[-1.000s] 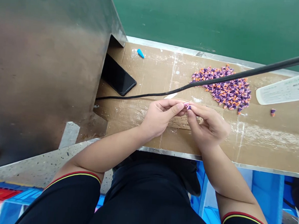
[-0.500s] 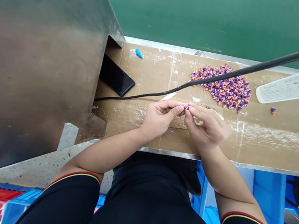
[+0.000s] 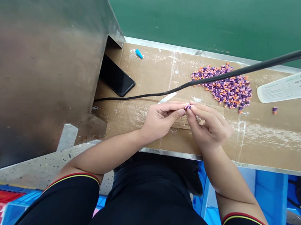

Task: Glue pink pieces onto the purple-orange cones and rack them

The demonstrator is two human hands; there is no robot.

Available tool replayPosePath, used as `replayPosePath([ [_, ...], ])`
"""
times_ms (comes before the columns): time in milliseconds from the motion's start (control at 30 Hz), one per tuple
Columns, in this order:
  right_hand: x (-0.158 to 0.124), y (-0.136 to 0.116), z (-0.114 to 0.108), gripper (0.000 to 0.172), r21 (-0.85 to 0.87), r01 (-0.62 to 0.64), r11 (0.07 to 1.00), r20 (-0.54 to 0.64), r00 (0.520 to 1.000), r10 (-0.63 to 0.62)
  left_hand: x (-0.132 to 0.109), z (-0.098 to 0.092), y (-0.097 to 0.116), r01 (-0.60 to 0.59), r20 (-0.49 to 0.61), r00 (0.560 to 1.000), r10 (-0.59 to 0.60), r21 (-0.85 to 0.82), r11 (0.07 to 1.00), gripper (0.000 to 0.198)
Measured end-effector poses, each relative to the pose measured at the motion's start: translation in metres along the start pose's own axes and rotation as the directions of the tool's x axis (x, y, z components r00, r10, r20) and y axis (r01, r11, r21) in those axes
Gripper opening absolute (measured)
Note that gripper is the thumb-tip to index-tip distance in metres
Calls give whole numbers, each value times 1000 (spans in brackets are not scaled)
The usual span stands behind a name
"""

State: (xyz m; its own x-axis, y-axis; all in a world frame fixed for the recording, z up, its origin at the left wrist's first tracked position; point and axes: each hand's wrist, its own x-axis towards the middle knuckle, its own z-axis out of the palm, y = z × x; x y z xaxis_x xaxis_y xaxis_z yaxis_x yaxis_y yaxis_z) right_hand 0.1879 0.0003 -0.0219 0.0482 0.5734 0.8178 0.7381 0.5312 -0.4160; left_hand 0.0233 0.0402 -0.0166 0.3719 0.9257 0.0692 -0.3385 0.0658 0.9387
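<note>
Head view: small purple-and-pink piece [image 3: 188,106] pinched tight between left hand [image 3: 161,119] and right hand [image 3: 209,125], just above a cardboard-covered bench [image 3: 268,143]. Piece's long axis and point direction too small to tell, mostly hidden by the grip. Black cable [image 3: 213,80] running across, between hands and a heap of purple-and-orange pieces [image 3: 225,89]. White strip [image 3: 167,98] just beyond left hand. Farther left, black phone [image 3: 116,76] beside a steel panel [image 3: 46,68]. Farther right, lone piece [image 3: 275,110] near a printed white card [image 3: 287,86].
</note>
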Motion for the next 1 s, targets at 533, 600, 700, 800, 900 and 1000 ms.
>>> replayPosePath([
  [533, -1, 5, 2, 23, -26, 0, 1000, -28, 1000, -1, 0, 0, -20, 118, 32, 993, -114, -170, 978, 29],
  [600, -2, 5, 3, 20, -38, 4, 999, -28, 1000, -5, 0, 1, -21, 127, 36, 992, -122, -191, 973, 29],
  [700, 1, 3, 4, 21, -18, 5, 1000, -26, 1000, -6, 0, 0, -22, 128, 47, 992, -121, -208, 970, 29],
  [800, 7, 0, -9, 23, -25, -1, 1000, 14, 1000, 2, -1, -1, -23, 128, 75, 991, -115, -198, 972, 31],
  [900, 10, 1, -44, 20, -87, -62, 994, 96, 993, 71, -2, -4, -24, 102, 105, 991, -88, -142, 985, 35],
  [1000, 2, 5, -92, 13, -164, -93, 982, 254, 958, 134, -1, -5, -24, 43, 106, 994, -36, -63, 997, 32],
])
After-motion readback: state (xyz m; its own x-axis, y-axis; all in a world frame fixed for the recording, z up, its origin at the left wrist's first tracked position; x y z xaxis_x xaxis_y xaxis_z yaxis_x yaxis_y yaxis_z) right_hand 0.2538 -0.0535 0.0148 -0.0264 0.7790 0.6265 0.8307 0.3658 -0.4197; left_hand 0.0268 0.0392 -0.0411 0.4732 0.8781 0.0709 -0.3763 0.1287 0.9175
